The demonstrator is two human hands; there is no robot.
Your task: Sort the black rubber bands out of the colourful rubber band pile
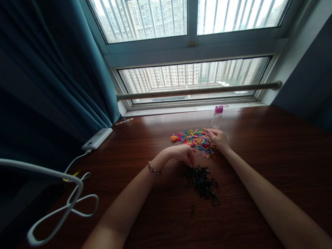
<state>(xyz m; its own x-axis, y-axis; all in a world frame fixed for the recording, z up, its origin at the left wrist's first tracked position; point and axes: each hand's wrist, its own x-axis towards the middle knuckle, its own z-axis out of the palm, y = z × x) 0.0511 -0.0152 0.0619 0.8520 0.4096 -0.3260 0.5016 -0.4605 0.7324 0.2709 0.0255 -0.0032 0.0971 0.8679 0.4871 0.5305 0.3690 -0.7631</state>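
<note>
A heap of small coloured rubber bands (pixel 193 139) lies on the dark wooden table (pixel 272 155). Nearer to me is a heap of black bands (pixel 202 182), with one stray black band (pixel 192 209) in front. My left hand (pixel 183 154) hangs with fingers curled down and pinched at the far edge of the black heap; what it holds is too small to name. It wears a bead bracelet (pixel 154 168). My right hand (pixel 219 138) rests at the right end of the coloured heap, fingertips pinched together on the bands.
A small clear bottle with a pink cap (pixel 217 116) stands just beyond the coloured heap. A white power bank (pixel 97 138) with a white cable (pixel 75 199) lies at the table's left edge beside a teal curtain (pixel 64 69). A window with a rail (pixel 197 91) runs behind.
</note>
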